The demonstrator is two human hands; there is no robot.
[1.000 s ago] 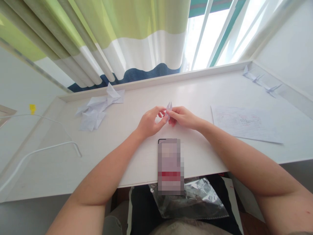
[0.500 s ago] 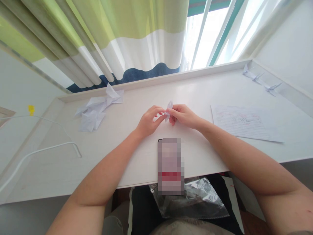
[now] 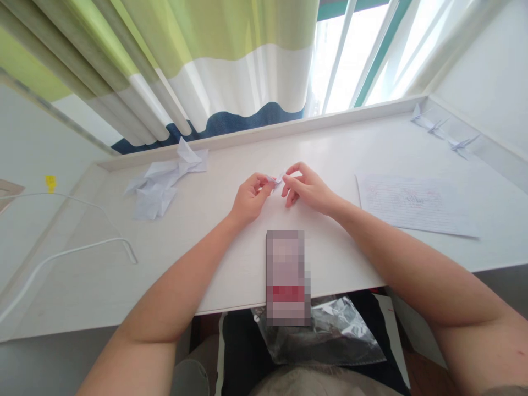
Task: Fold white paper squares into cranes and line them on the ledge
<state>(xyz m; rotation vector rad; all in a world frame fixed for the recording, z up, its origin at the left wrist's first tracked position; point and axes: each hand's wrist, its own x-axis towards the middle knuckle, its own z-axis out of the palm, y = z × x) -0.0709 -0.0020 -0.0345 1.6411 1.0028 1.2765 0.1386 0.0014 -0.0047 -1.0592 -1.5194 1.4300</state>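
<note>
A small folded piece of white paper is held low over the white desk between both hands. My left hand pinches its left end with thumb and fingers closed. My right hand grips the right end with thumb and forefinger, its other fingers partly raised. Most of the paper is hidden by the fingers.
A phone lies near the desk's front edge, just below the hands. A heap of crumpled white paper sits at the left. A written sheet lies at the right, with folded paper cranes beyond. A white cable crosses the left.
The folded paper stood upright between the fingers before; it is now lowered and flatter. Both hands have shifted slightly away from me, and my right fingers have lifted apart.
</note>
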